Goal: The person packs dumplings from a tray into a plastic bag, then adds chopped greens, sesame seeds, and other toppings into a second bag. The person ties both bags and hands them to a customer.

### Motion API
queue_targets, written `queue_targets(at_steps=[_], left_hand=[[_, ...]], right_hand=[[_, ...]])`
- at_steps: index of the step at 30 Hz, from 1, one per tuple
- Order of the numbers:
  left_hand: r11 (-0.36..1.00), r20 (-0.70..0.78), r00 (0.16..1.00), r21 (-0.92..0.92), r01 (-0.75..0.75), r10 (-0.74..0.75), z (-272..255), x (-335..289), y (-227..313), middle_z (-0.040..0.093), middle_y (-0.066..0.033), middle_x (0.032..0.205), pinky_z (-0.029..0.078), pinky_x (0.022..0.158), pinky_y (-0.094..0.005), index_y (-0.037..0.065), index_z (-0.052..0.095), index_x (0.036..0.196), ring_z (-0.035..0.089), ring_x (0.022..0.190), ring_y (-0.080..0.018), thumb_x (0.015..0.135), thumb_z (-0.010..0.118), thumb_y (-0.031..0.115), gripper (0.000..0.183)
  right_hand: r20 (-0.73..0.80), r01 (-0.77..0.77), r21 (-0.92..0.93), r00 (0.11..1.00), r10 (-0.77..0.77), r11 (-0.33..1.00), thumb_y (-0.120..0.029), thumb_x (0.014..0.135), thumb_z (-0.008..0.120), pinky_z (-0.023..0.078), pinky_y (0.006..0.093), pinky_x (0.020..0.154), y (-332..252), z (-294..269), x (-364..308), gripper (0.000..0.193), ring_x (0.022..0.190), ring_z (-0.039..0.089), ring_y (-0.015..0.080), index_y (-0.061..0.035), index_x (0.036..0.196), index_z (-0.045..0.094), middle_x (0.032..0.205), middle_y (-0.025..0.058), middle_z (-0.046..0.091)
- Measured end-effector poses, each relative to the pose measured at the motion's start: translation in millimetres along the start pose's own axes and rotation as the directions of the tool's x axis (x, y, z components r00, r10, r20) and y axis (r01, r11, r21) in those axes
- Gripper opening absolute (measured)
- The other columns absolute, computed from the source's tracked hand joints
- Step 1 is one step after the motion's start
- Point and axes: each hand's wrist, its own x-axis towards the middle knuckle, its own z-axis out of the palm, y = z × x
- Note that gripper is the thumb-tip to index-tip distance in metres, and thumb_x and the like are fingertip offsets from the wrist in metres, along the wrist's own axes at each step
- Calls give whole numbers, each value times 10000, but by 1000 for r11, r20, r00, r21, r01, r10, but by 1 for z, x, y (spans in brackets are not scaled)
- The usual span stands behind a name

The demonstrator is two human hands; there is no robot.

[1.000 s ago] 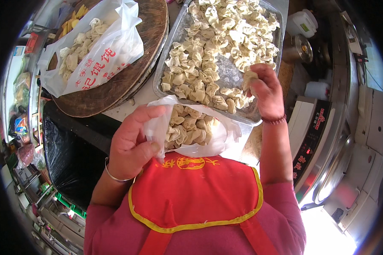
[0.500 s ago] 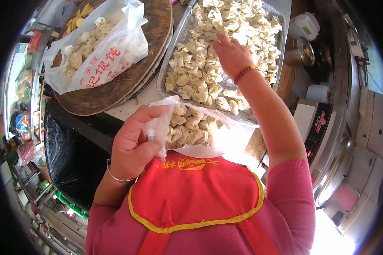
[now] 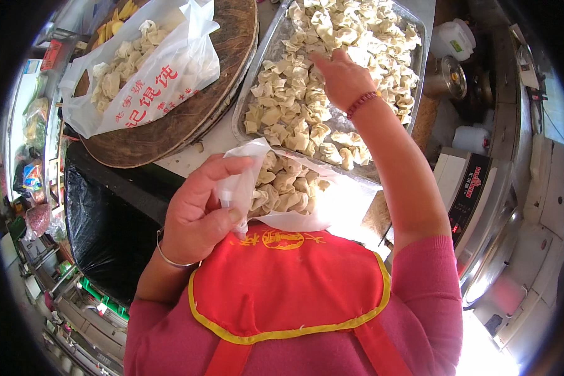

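Observation:
My left hand [image 3: 203,203] pinches the rim of a white plastic bag [image 3: 239,182] between thumb and fingers, in front of the red apron. Inside that bag lie several folded wontons [image 3: 288,185]. My right hand [image 3: 349,81] reaches over a large metal tray [image 3: 239,106] spread with many pale wontons [image 3: 294,91]. Its thumb and forefinger point apart down at the wontons in the tray's middle, touching or just above them. The other fingers are hidden behind the hand, and no wonton shows in its grasp.
A second white bag with red print [image 3: 191,62], holding wontons, rests on a round wooden board [image 3: 147,147] at the far left. Yellow pieces [image 3: 116,25] lie behind it. A black-lined bin [image 3: 106,232] stands at left. Right of the tray are a lidded pot [image 3: 448,78] and an appliance [image 3: 460,194].
My right hand has shifted slightly right and down over the tray, with thumb and forefinger more visibly apart. My left hand keeps hold of the bag.

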Motion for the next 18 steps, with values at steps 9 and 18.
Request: queue_targets(at_steps=[9,18], left_hand=[[1000,2,1000,-18,-19,19,-6,0,-2,472,-94,1215,518,713,-252,-16,472,1337,582,830,-117,809,520,-75,533],[998,-14,999,-44,-51,50,-3,4,-2,470,-96,1255,524,690,-247,-17,462,1345,589,847,-116,807,516,-97,546]], right_hand=[[34,60,100,997,-63,993,-186,901,605,586,373,793,22,-10,-27,354,974,676,277,-130,1246,551,1147,166,595],[-90,90,987,996,7,-136,-123,871,605,495,239,527,34,-29,-113,293,728,628,131,-44,1148,552,972,93,637]])
